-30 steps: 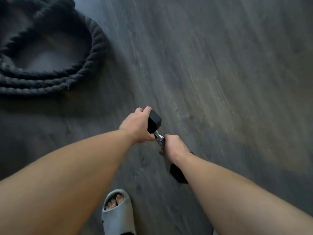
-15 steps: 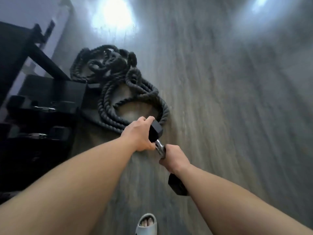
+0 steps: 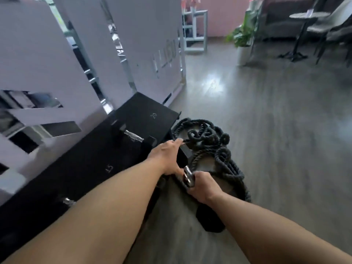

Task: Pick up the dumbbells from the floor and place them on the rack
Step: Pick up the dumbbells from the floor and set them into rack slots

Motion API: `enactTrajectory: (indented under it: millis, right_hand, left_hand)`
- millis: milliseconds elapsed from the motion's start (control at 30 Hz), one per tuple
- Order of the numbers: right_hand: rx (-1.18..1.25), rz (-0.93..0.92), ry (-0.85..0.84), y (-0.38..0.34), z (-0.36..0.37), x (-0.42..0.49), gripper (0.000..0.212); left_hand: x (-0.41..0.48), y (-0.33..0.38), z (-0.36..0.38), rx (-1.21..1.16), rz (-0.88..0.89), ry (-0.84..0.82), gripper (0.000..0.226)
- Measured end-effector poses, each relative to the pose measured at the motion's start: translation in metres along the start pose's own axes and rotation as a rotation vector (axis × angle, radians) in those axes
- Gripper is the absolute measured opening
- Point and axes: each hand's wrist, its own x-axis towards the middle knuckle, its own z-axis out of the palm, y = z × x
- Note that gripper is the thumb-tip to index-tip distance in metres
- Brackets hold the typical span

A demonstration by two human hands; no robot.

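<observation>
- Left hand [image 3: 168, 158]: arm stretched forward and slightly right; palm laid against the far head of the dumbbell [image 3: 187, 177], fingers curled over its top edge and clamped on it.
- Right hand [image 3: 203, 187]: arm reached forward from the lower right; fingers wrapped tight round the chrome handle, just behind the left hand, knuckles turned up.
- Change since half a second ago: both grips are kept as they were. The view has been raised, so the rack [image 3: 85, 168], then at the far left edge, is now seen just left of the hands. The rope [image 3: 213, 143], then beyond the hands, now lies beside and partly under them. The sandalled foot is gone from view.
- Dumbbell, position: held in the air over the floor [image 3: 276, 149], at the rack's right-hand edge and above the rope; not yet set down.
- Dumbbell, axis: long axis is run from the near head at lower right, below the right wrist, up and away to the far head at upper left; the far head is pointed toward the rack's end marked "20".
- Panel [image 3: 47, 63]: pale, behind the rack.
- Rack: black, marked "15" and "20".
- Racked dumbbell [image 3: 133, 137]: laid on the rack, just left of the left hand.
- Rope: dark, coiled on the floor.
- Plant [image 3: 243, 35]: well beyond, potted.
</observation>
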Motion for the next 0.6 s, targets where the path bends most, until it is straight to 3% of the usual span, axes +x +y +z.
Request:
enactTrajectory:
  millis: [233,600]
  right_hand:
    - [-0.065,-0.155,-0.109,-0.153,0.046,0.018,0.023]
    - [-0.13,-0.21,-0.321,-0.269,0.14,0.094,0.019]
  left_hand:
    - [-0.05,-0.13,-0.081,0.016,-0.202,0.012,0.096]
    - [-0.056,-0.291,-0.093,-0.014,-0.378,0.017,0.114]
